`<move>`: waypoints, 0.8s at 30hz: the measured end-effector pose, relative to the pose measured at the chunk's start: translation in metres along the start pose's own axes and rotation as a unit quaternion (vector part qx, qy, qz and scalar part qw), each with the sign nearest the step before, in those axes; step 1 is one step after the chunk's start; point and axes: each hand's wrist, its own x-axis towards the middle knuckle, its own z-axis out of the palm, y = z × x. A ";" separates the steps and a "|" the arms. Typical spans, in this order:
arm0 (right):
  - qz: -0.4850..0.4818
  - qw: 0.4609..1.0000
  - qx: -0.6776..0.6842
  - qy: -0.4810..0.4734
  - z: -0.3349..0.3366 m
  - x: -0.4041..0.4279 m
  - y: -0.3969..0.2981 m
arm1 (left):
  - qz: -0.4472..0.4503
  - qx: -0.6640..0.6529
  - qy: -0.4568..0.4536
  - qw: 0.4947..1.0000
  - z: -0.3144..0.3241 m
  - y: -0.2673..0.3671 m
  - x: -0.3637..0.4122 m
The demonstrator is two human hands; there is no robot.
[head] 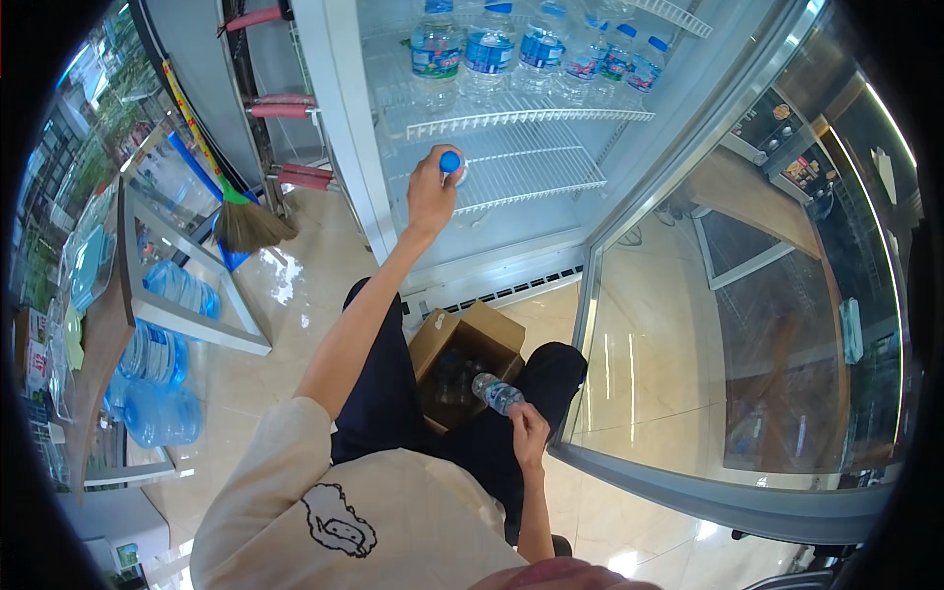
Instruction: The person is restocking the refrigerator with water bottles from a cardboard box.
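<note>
My left hand is closed around a water bottle with a blue cap, at the front left of a wire shelf inside an upright refrigerator. Lower down, my right hand grips one end of a clear labelled plastic bottle, tilted over the right side of an open cardboard box. More bottles lie in the box, dim and hard to tell apart. On the wire shelf above stands a row of water bottles with blue caps and labels.
The glass door of the refrigerator stands open at the right. A straw broom and a ladder are at the upper left. Large blue water jugs sit beneath a wooden-topped table at the left. The box is on the tiled floor between my legs.
</note>
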 end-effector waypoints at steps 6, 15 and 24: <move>-0.150 0.974 -0.154 -0.065 0.008 0.011 -0.012 | 0.000 0.237 0.078 0.968 0.012 -0.026 0.034; -0.209 0.960 -0.178 -0.047 0.013 0.006 -0.008 | -0.006 0.291 0.091 0.952 0.041 -0.051 0.072; -0.216 0.955 -0.197 -0.047 0.013 0.009 -0.007 | -0.041 0.138 -0.038 0.989 0.030 -0.033 0.054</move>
